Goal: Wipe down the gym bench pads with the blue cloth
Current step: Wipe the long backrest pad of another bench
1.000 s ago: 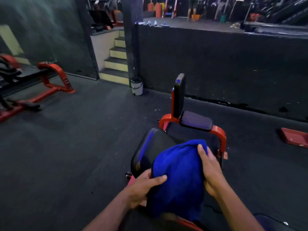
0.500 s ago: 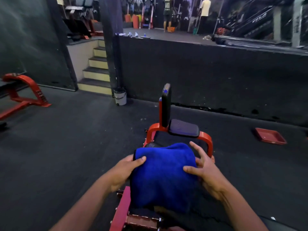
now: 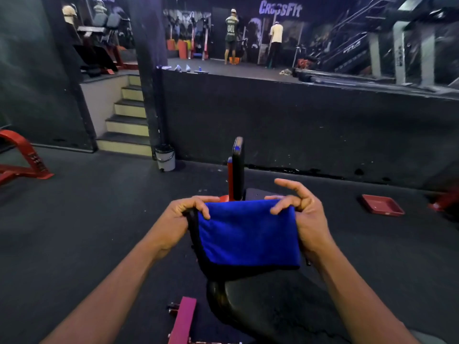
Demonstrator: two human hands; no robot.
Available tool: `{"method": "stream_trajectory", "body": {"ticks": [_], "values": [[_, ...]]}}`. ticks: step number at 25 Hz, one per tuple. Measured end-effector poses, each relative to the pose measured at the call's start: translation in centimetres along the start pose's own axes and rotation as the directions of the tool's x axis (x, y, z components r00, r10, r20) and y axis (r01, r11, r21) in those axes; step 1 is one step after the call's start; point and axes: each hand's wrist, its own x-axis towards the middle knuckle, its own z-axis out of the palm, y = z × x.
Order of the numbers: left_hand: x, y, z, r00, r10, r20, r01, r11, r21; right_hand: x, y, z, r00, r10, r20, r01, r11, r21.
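The blue cloth (image 3: 248,234) hangs folded in the air in front of me, a dark underside showing along its left and lower edges. My left hand (image 3: 183,214) pinches its upper left corner. My right hand (image 3: 298,209) grips the upper right corner with thumb and lower fingers, the index finger raised. Below the cloth lies a black bench pad (image 3: 260,306) on a red frame (image 3: 183,321). Beyond the cloth stands an upright black pad (image 3: 238,170) and a small flat seat pad (image 3: 258,194), mostly hidden by the cloth.
A white bin (image 3: 166,157) stands by a pillar and yellow-edged stairs (image 3: 126,120). A red bench frame (image 3: 22,160) is at far left, a red tray (image 3: 382,205) on the floor at right. Two people stand on the raised platform (image 3: 273,75) behind a dark wall.
Both hands have lifted the cloth off the near bench pad and now hold it up by its top corners, folded. The view has tilted upward.
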Motion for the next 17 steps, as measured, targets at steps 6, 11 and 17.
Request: {"method": "stream_trajectory", "body": {"ticks": [6, 11, 17], "values": [[2.2, -1.7, 0.7, 0.999, 0.034, -0.035, -0.034, 0.999, -0.015, 0.0, 3.6, -0.5, 0.991, 0.081, 0.102, -0.038, 0.931, -0.364], [6.4, -2.9, -1.2, 0.990, -0.024, 0.139, 0.007, 0.993, 0.122, 3.0, 6.3, -2.1, 0.989, -0.115, 0.096, 0.146, 0.885, -0.442], [10.6, -3.4, -5.8, 0.932, -0.136, 0.335, 0.050, 0.966, 0.254, 8.2, 8.3, -2.1, 0.934, -0.010, 0.356, 0.236, 0.767, -0.597]]}}
